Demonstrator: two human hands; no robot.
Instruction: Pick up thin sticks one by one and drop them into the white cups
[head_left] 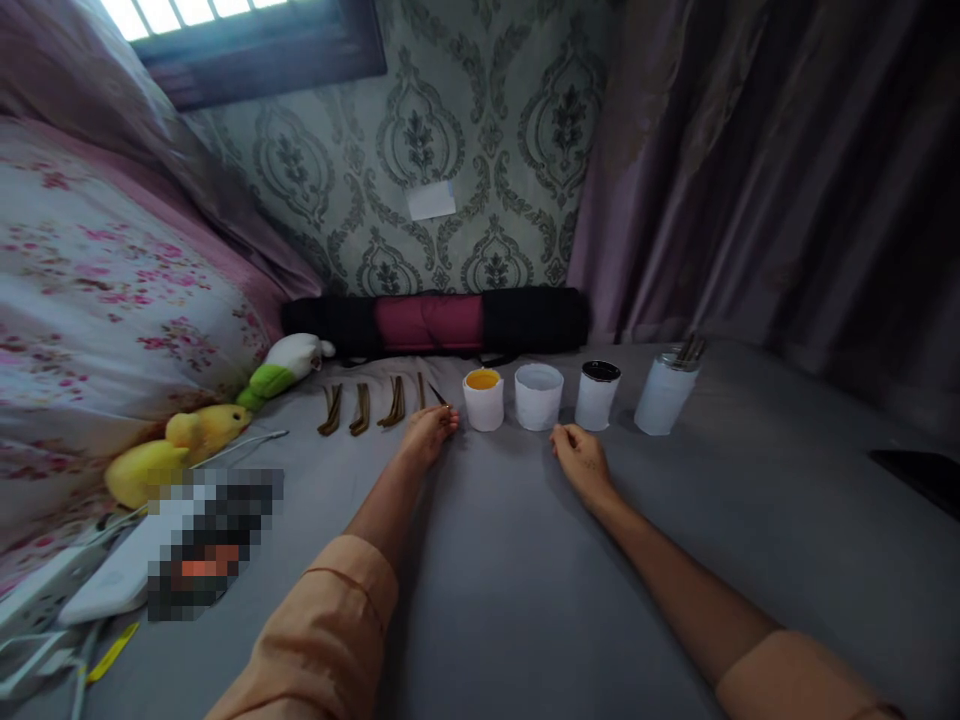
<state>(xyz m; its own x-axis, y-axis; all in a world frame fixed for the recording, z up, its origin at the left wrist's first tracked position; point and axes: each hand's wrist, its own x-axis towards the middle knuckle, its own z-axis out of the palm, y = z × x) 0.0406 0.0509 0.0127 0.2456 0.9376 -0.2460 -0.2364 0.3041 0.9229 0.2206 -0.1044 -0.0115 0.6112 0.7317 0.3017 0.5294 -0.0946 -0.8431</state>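
Four white-wrapped containers stand in a row on the grey sheet. The first cup (484,408) is yellow-orange inside, and the wider second cup (538,405) looks pale inside. A third cup (598,402) is dark at its mouth; the tall jar (666,395) holds several thin sticks (690,347). My left hand (430,434), left of the first cup, has its fingers closed on a thin dark stick (439,395). Brown bent stick bundles (360,410) and one straight stick (421,390) lie farther left. Loosely curled, my right hand (581,462) rests just before the second and third cups.
A black and maroon roll (431,322) lies along the wall. At left are a yellow plush toy (176,455), a green and white plush toy (285,368), a white cable and a power strip (52,590). A dark flat object (919,478) sits at the right edge.
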